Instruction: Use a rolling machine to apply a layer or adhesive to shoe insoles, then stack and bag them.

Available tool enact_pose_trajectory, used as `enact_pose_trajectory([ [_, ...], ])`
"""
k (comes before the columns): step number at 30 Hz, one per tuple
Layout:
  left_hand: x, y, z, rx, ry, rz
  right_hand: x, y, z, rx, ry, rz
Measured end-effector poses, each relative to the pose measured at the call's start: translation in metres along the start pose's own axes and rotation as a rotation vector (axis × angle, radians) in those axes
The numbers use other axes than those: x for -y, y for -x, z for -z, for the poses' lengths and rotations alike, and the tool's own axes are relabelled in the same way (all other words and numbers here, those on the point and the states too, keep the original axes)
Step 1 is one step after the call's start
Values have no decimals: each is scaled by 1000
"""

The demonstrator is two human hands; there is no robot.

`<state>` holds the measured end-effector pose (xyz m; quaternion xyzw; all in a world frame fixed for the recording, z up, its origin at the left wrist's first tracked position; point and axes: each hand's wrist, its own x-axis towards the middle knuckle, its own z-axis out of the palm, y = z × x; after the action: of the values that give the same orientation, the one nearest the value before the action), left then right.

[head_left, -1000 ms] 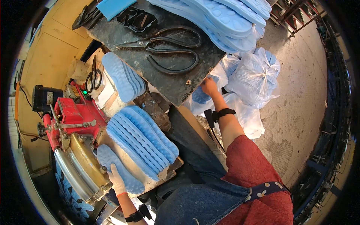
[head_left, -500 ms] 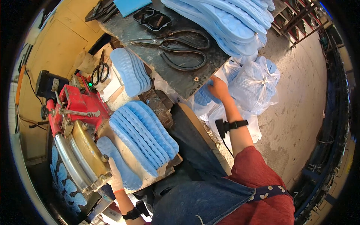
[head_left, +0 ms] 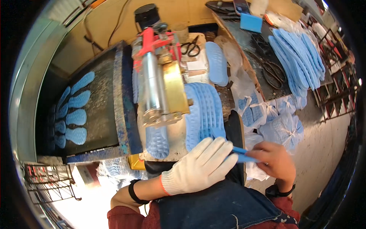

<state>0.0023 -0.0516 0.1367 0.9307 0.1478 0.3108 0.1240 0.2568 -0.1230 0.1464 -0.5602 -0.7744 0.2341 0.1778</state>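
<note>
In front of my apron, my gloved left hand (head_left: pixel 204 166) and bare right hand (head_left: pixel 276 160) hold thin blue insoles (head_left: pixel 241 155) between them. The right fingers pinch one end. On the other end, the left fingers and thumb close from both sides, hiding part of it. Just beyond the left hand stands a row of bumpy blue insoles (head_left: pixel 204 114) on the machine's table. To its left, a single blue insole (head_left: pixel 157 143) sticks out from under the metal roller (head_left: pixel 152 84) of a red and gold machine (head_left: pixel 173 86).
A dark tray (head_left: pixel 101 95) at left carries several blue insoles. Small black scissors (head_left: pixel 191 47) lie behind the machine's table. On the dark bench (head_left: pixel 244 42) at right are large shears (head_left: pixel 272 72) and a blue insole pile (head_left: pixel 297 57). Plastic bags of insoles (head_left: pixel 282 129) stand below it.
The view has swung left. My right hand has left the plastic bag and my left hand the insole by the roller; both now meet before me, holding blue insoles.
</note>
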Motion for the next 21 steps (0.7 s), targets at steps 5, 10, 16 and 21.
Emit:
enact_pose_trajectory([
  [5, -7, 41, 18, 91, 163, 338, 53, -58, -26, 127, 156, 499],
  [10, 3, 100, 42, 278, 236, 636, 67, -100, -63, 197, -58, 648],
  [16, 12, 120, 53, 343, 537, 927, 85, -126, -90, 227, -27, 714],
  [21, 22, 165, 41, 215, 551, 988, 52, -136, -99, 233, -273, 533],
])
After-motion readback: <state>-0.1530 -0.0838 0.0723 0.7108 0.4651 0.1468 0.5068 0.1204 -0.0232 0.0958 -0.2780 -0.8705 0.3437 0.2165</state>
